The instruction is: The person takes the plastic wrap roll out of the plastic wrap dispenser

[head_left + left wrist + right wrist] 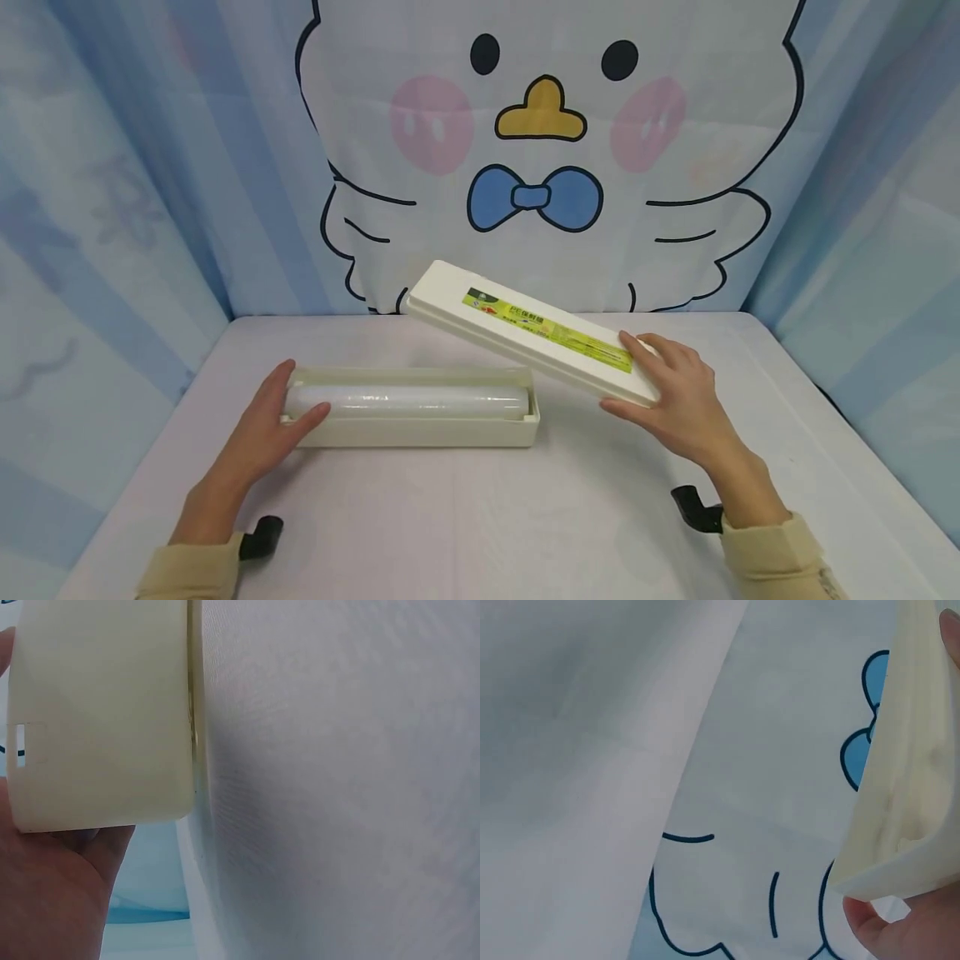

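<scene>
The box and lid are cream, the label lime-yellow, the roll whitish, the tabletop white; the blue-striped backdrop carries a black-outlined white bird.

Roll inside box on table

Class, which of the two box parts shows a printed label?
The lid, held in the right hand: a yellow-green label shows on its top, while the base holding the roll shows none.
</scene>
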Demonstrator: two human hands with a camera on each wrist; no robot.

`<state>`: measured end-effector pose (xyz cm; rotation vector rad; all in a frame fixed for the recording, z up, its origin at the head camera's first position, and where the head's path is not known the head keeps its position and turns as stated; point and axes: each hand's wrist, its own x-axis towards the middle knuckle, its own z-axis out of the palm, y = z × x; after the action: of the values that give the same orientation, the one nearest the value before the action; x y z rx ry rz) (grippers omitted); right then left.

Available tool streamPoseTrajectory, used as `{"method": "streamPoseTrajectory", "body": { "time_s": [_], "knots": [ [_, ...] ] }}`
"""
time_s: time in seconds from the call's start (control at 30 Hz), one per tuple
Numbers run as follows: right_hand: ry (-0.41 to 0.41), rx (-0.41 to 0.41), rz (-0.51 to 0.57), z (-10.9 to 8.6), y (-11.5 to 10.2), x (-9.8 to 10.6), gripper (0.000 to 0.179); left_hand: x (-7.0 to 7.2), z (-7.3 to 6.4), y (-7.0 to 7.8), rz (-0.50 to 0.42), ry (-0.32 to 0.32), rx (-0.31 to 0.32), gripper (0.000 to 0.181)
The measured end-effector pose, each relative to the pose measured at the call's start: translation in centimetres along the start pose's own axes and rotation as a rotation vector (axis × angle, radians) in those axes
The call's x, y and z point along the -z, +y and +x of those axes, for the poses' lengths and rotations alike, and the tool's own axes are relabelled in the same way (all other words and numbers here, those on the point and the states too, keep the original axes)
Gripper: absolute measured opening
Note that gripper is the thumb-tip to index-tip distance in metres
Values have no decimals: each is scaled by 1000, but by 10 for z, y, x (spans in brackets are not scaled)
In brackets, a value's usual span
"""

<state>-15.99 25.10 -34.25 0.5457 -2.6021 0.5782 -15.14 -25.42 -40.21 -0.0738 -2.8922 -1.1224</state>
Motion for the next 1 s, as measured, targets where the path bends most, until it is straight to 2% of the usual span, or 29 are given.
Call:
{"method": "streamPoseTrajectory", "body": {
  "time_s": [0.2,0.43,1.0],
  "knots": [
    [17,-24,-34,-7,10,3,87,0,0,0,8,-21,25,102],
    [18,-58,-63,-15,18,5,89,2,1,1,17,-31,18,104],
    [7,-83,-91,-28,37,12,91,5,1,3,16,-74,68,109]
  ]
}}
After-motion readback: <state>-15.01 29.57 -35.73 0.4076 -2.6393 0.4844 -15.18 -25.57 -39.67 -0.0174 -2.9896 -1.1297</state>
